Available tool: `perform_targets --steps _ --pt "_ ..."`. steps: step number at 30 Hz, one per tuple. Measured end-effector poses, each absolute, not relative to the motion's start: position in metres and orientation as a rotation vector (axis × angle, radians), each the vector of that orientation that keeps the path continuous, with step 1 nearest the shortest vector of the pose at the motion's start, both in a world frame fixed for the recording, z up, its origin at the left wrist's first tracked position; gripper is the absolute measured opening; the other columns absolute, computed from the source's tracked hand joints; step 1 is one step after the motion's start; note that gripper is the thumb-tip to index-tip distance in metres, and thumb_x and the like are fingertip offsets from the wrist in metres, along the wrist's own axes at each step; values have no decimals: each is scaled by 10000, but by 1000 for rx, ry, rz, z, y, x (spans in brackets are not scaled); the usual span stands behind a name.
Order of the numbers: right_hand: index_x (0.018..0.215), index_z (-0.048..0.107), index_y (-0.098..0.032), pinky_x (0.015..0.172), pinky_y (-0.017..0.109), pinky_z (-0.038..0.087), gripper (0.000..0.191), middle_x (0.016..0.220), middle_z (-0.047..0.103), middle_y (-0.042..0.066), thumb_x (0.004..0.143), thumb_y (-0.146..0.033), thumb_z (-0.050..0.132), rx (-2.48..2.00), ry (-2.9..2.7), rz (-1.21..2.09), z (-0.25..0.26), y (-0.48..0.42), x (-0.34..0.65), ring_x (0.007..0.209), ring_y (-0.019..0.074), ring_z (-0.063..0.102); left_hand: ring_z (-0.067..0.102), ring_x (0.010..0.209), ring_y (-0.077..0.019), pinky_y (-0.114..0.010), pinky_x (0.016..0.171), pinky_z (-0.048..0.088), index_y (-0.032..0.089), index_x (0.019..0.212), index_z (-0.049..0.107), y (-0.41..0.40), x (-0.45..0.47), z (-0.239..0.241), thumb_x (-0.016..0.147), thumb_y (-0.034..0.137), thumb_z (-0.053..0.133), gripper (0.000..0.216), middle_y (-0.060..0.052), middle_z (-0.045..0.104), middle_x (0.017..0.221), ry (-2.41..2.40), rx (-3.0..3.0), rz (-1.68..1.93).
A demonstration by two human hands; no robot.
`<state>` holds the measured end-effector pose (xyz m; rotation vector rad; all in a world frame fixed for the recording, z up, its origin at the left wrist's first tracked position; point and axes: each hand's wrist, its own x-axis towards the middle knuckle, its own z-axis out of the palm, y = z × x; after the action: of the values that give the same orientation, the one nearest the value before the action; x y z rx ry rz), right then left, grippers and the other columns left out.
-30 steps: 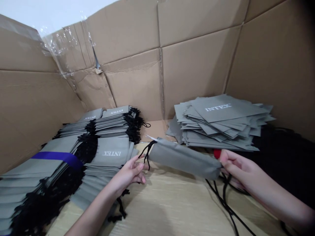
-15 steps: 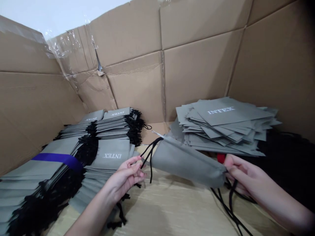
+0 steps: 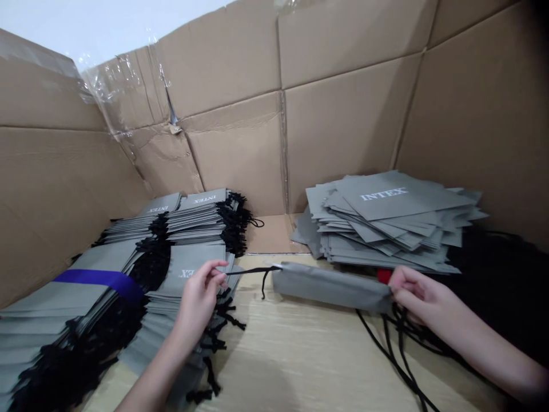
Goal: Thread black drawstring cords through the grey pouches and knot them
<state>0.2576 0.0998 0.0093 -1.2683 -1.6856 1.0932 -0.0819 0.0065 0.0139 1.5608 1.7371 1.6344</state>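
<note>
Past the corded stacks, I have my left hand pinching a black cord in its grip – taut to the grey pouch above the worktop – and my right hand's grip clamped on the pouch's other end

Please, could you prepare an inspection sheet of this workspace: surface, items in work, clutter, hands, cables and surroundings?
Surface: pale worktop, slightly shiny.
Items in work: grey bag between the hands; black cord stretched out from its left end.
Clutter: uneven grey stack at right, dark heap beside it; corded stacks at left, the nearest-left one crossed by a purple band.
Left hand: pinches the black cord.
Right hand: grips the bag's right end; red piece beside it, unclear what.
Electric cables: nothing seen.
Surroundings: creased cardboard walls; clear tape at upper left.
</note>
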Motion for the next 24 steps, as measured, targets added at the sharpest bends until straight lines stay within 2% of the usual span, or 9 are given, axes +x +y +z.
perform_targets --steps 4,7,10,14,17,20,24 --pt "609 390 -227 421 238 173 148 489 327 -59 694 -238 511 -1185 -1725 1013 9 104 261 415 84 275 541 655 -183 -251 641 381 231 775 688 3 -88 15 764 151 523 184 -16 578 665 1922 1942 1504" --pt "593 401 -216 444 234 210 146 512 348 -54 703 -199 495 -1145 -1732 948 11 103 261 445 85 301 537 630 -179 -242 613 373 214 687 662 5 -88 14 763 173 545 145 -13 587 626 1901 1869 1512" --pt "584 413 -210 466 229 241 140 542 373 -49 694 -198 499 -1107 -1742 922 9 105 262 474 90 333 550 596 -162 -235 603 403 182 625 610 7 -88 16 754 277 603 160 -10 605 594 1708 1600 1553" --pt "579 417 -219 435 220 228 137 508 355 -66 639 -275 527 -1076 -1741 970 -2 115 265 452 98 336 602 638 -143 -231 671 471 158 653 588 5 -89 21 673 402 703 271 -8 642 647 1343 1194 1631" --pt "592 426 -212 445 215 248 138 529 374 -66 638 -277 539 -1068 -1772 968 -11 121 268 469 96 347 623 673 -124 -197 684 480 139 638 594 3 -91 25 628 379 756 289 -7 650 687 1252 1054 1668" --pt "608 427 -208 452 211 252 132 544 382 -66 658 -260 537 -1061 -1798 968 -15 122 271 481 91 345 645 686 -137 -221 706 501 126 670 619 2 -93 26 582 331 796 285 -4 642 691 1178 939 1666" --pt "610 414 -213 409 201 203 138 518 352 -77 657 -275 528 -1096 -1775 1010 -15 119 270 432 74 297 653 700 -154 -250 705 510 135 711 607 5 -89 22 626 309 772 255 -19 656 735 1129 893 1660"
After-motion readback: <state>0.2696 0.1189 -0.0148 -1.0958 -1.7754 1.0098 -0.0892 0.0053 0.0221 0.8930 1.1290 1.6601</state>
